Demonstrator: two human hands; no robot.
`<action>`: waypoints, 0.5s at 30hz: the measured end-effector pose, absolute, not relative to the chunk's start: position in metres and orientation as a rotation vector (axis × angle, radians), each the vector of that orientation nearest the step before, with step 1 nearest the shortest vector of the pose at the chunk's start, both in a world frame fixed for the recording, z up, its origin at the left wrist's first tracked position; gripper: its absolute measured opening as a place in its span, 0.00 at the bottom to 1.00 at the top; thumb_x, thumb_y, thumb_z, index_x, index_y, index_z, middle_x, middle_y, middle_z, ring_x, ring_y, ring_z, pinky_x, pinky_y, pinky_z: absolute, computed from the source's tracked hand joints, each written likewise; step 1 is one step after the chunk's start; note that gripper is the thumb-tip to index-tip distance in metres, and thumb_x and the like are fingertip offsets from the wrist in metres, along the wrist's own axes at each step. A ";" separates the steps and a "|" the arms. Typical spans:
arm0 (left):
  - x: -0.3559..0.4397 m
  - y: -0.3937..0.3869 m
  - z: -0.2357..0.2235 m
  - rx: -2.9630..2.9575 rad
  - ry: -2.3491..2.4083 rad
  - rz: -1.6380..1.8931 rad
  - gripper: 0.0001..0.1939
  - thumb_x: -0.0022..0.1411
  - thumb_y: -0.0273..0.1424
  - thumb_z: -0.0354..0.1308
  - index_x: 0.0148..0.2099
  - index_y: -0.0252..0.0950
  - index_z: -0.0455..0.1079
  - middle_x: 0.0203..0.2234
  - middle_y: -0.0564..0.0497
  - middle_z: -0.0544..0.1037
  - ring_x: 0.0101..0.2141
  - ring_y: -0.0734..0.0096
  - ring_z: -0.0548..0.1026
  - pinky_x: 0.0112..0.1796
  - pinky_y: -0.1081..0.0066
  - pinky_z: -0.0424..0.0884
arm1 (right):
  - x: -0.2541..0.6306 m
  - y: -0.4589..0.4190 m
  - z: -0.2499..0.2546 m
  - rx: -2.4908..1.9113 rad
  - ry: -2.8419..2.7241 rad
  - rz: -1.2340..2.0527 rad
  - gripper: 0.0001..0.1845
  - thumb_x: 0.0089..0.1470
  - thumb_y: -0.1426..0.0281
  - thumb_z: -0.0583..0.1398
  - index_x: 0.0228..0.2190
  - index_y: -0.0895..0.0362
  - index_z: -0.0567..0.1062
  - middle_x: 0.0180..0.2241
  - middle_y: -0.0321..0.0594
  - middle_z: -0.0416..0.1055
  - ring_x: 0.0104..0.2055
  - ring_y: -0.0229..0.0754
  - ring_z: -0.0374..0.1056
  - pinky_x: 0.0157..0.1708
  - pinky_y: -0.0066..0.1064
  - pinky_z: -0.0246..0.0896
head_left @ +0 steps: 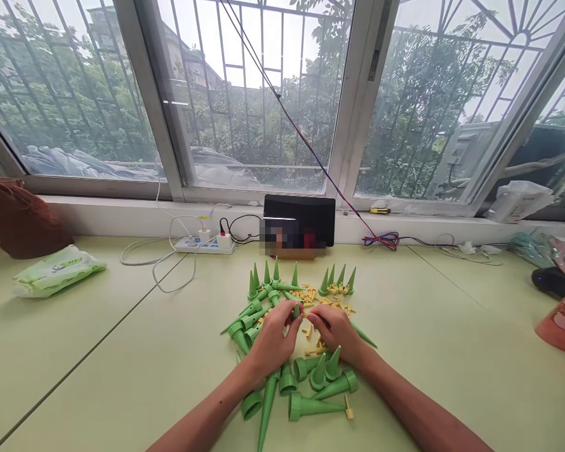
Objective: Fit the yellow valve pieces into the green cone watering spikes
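My left hand (277,329) is closed around a green plastic plant-watering spike (296,309), whose tip shows above the fingers. Close beside it, my right hand (334,325) pinches a small yellow plastic valve piece at the spike's side; the fingers partly hide it. Loose green spikes (317,406) with wide collars lie around and below both wrists. Between and beyond the hands are scattered small yellow valve pieces (307,331). Several spikes stand point up behind the hands, among them an upright one (276,270) at the left and a group (341,276) at the right.
A dark-screened tablet (301,220) leans by the window ledge. Left of it lie a power strip (207,245) and white cables. A tissue pack (59,271) sits at the left. At the right are a red cup (562,320), a black mouse (550,280) and bundled wires (381,240).
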State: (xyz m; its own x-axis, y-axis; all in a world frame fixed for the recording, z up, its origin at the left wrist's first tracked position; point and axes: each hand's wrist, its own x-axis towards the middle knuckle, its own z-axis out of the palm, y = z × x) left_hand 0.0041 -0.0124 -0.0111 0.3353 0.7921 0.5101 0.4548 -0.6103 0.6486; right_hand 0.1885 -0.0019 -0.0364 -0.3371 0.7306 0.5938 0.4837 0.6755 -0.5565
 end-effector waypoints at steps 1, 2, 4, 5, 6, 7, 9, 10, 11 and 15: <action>0.004 -0.012 -0.011 2.214 1.103 1.177 0.04 0.68 0.29 0.50 0.41 0.37 0.66 0.31 0.52 0.72 0.30 0.70 0.69 0.35 0.70 0.65 | 0.189 -0.002 -0.036 -0.942 -2.005 0.358 0.18 0.67 0.64 0.51 0.29 0.56 0.74 0.24 0.36 0.69 0.26 0.38 0.64 0.29 0.29 0.59; 0.004 -0.012 -0.011 2.212 1.109 1.178 0.04 0.68 0.29 0.50 0.41 0.37 0.66 0.31 0.52 0.72 0.30 0.71 0.69 0.35 0.70 0.65 | 0.189 -0.003 -0.036 -0.949 -1.998 0.366 0.17 0.67 0.64 0.52 0.31 0.56 0.74 0.25 0.37 0.70 0.27 0.38 0.64 0.29 0.29 0.59; 0.004 -0.013 -0.011 2.201 1.127 1.182 0.04 0.68 0.29 0.50 0.41 0.37 0.66 0.30 0.52 0.72 0.30 0.71 0.69 0.35 0.71 0.65 | 0.188 -0.004 -0.036 -0.964 -1.965 0.393 0.13 0.66 0.63 0.54 0.36 0.56 0.74 0.26 0.37 0.71 0.26 0.38 0.64 0.28 0.28 0.59; 0.003 -0.013 -0.011 2.196 1.135 1.183 0.04 0.68 0.29 0.50 0.41 0.37 0.66 0.30 0.52 0.72 0.29 0.71 0.68 0.34 0.71 0.65 | 0.188 -0.005 -0.037 -0.966 -1.948 0.409 0.11 0.65 0.63 0.55 0.39 0.57 0.74 0.27 0.37 0.71 0.25 0.37 0.63 0.27 0.28 0.59; 0.003 -0.012 -0.011 2.192 1.141 1.185 0.04 0.68 0.29 0.50 0.41 0.37 0.66 0.30 0.52 0.71 0.29 0.71 0.68 0.34 0.71 0.65 | 0.188 -0.005 -0.037 -0.963 -1.936 0.422 0.10 0.64 0.64 0.57 0.42 0.57 0.73 0.28 0.37 0.71 0.24 0.37 0.63 0.26 0.28 0.59; 0.003 -0.012 -0.012 2.189 1.142 1.187 0.04 0.68 0.29 0.50 0.41 0.37 0.66 0.29 0.52 0.71 0.29 0.71 0.68 0.33 0.71 0.65 | 0.188 -0.005 -0.037 -0.954 -1.931 0.428 0.10 0.63 0.64 0.58 0.43 0.57 0.73 0.28 0.37 0.71 0.24 0.36 0.63 0.25 0.27 0.59; 0.003 -0.012 -0.012 2.188 1.135 1.191 0.05 0.68 0.29 0.50 0.41 0.37 0.66 0.29 0.52 0.71 0.29 0.71 0.68 0.33 0.71 0.65 | 0.188 -0.006 -0.037 -0.930 -1.940 0.423 0.09 0.62 0.66 0.59 0.43 0.57 0.72 0.29 0.37 0.71 0.24 0.36 0.62 0.25 0.27 0.59; 0.003 -0.011 -0.012 2.189 1.130 1.193 0.05 0.68 0.29 0.50 0.41 0.37 0.66 0.29 0.52 0.71 0.29 0.71 0.68 0.33 0.71 0.65 | 0.188 -0.005 -0.038 -0.922 -1.946 0.414 0.08 0.62 0.67 0.58 0.42 0.57 0.73 0.29 0.37 0.71 0.24 0.36 0.62 0.26 0.27 0.59; 0.003 -0.011 -0.012 2.191 1.126 1.195 0.05 0.68 0.29 0.50 0.41 0.37 0.67 0.29 0.52 0.70 0.29 0.71 0.68 0.33 0.71 0.65 | 0.188 -0.005 -0.038 -0.916 -1.951 0.406 0.07 0.63 0.67 0.58 0.41 0.56 0.73 0.29 0.37 0.71 0.24 0.36 0.63 0.26 0.27 0.59; 0.003 -0.011 -0.013 2.196 1.127 1.194 0.05 0.68 0.29 0.50 0.41 0.37 0.67 0.29 0.52 0.70 0.29 0.71 0.68 0.33 0.71 0.65 | 0.188 -0.004 -0.038 -0.919 -1.963 0.381 0.07 0.63 0.67 0.57 0.39 0.56 0.73 0.29 0.37 0.70 0.26 0.37 0.62 0.27 0.28 0.59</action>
State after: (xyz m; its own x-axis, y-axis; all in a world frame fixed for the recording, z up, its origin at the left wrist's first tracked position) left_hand 0.0028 -0.0108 -0.0129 0.3109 0.8018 0.5103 0.4631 -0.5967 0.6554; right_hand 0.1883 -0.0037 -0.0381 -0.3118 0.7319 0.6059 0.4525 0.6751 -0.5827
